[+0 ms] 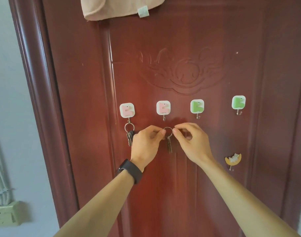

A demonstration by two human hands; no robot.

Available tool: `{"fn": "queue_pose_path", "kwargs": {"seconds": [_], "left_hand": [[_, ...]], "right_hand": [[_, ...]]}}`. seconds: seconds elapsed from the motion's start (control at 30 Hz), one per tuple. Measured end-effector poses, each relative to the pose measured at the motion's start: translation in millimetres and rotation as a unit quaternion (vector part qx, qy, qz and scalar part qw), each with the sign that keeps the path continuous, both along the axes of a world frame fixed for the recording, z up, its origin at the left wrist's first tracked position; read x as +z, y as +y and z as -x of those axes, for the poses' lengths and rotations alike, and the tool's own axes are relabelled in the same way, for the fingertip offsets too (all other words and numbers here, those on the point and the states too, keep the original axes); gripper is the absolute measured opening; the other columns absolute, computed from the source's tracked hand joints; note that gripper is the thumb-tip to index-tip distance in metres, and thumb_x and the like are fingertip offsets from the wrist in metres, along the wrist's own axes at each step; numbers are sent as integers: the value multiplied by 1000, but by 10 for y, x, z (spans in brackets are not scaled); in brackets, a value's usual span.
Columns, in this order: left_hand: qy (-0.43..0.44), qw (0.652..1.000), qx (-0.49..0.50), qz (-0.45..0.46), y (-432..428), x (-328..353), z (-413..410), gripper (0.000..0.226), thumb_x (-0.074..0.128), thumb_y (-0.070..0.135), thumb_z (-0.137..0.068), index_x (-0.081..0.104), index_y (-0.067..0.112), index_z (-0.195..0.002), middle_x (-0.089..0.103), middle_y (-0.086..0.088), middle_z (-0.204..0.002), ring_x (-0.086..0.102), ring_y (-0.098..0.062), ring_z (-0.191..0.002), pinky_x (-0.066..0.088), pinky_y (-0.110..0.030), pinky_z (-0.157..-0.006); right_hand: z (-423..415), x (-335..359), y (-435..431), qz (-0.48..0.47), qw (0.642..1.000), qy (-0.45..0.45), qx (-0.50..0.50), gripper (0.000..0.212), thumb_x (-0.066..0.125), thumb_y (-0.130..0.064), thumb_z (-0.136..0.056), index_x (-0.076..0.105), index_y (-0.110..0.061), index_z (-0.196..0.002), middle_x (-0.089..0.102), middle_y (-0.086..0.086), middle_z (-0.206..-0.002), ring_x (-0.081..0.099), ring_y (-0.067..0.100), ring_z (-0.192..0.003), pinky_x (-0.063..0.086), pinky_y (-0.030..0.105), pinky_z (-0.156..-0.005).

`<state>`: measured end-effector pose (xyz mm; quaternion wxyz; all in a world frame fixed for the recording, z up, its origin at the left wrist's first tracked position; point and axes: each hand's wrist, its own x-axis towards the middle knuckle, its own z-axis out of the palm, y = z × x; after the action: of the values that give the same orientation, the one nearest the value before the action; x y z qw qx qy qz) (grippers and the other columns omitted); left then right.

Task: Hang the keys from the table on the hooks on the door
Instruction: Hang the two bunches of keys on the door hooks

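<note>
Four square stick-on hooks run across the dark red door [180,185]. A key bunch [129,134] hangs from the leftmost pink hook [127,110]. Just below the second pink hook [163,108], my left hand [147,142] and my right hand [191,141] pinch the two sides of a metal key ring [167,131]; its keys [169,145] dangle between my hands. The ring is a little under the hook's metal tip, apart from it. The two green hooks [197,106] [238,103] to the right carry nothing.
An orange moon-shaped hook [232,159] sits lower right on the door. A pink cloth [115,7] hangs over the door top. The door frame [43,117] borders a pale wall with a socket box [7,213] and pipes at the lower left.
</note>
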<state>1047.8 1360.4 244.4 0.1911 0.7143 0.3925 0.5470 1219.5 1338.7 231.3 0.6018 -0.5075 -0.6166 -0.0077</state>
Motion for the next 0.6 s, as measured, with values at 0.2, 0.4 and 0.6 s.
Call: {"fn": "queue_pose_path", "kwargs": {"seconds": [0.2,0.4,0.6], "left_hand": [[-52,998,30,1,118,180,-116,14,65,40,-93,65,38,-79,75,14,-76,73,-9,-74,59,-41,-81],[-31,996,86,18,243,287,-175,17,60,43,-94,65,33,-82,74,16,-73,73,-13,-78,58,-41,-82],[42,990,135,26,245,253,-178,23,57,46,-93,71,28,-90,76,13,-84,71,-15,-87,58,-39,-80]], "right_hand": [[-105,-231,279,-76,958,-223,-165,58,63,-25,-91,47,-19,-146,41,5,-155,37,26,-142,46,43,-105],[-239,-427,406,-13,924,-332,-191,70,42,-40,-100,8,-22,-160,2,1,-169,-2,19,-156,19,42,-124],[-227,-463,471,6,917,-341,-209,69,35,-45,-102,5,-22,-160,-4,1,-169,-8,19,-156,10,43,-125]]}}
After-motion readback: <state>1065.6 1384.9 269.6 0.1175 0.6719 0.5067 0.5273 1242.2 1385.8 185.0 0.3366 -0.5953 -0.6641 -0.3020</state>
